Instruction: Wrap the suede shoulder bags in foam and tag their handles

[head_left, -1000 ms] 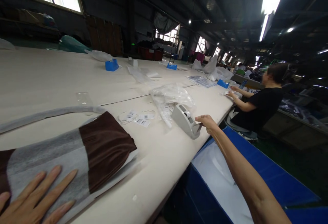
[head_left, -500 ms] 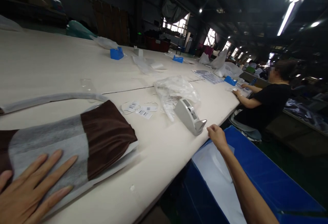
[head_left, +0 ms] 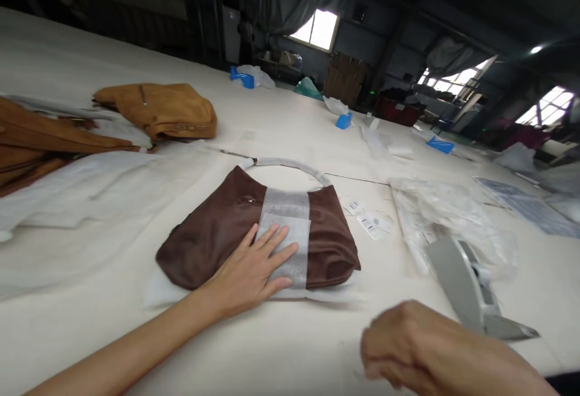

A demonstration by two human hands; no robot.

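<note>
Brown leather-look handbag (head_left: 222,233), wrapping apparently in hand; left hand (head_left: 249,275) spread flat, paper band (head_left: 287,204) needing steady pressure; right hand (head_left: 405,341) curled, grip unclear.

Open tabletop (head_left: 389,272) between bag (head_left: 222,227) and tape dispenser (head_left: 455,278); dispenser blocks right.

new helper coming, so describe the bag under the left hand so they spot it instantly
Find the big white table and the left hand lying flat near its front. Beneath that hand is the bag, dark brown with a pale grey band across its front; the bag farther back on the left is orange-brown.
</note>
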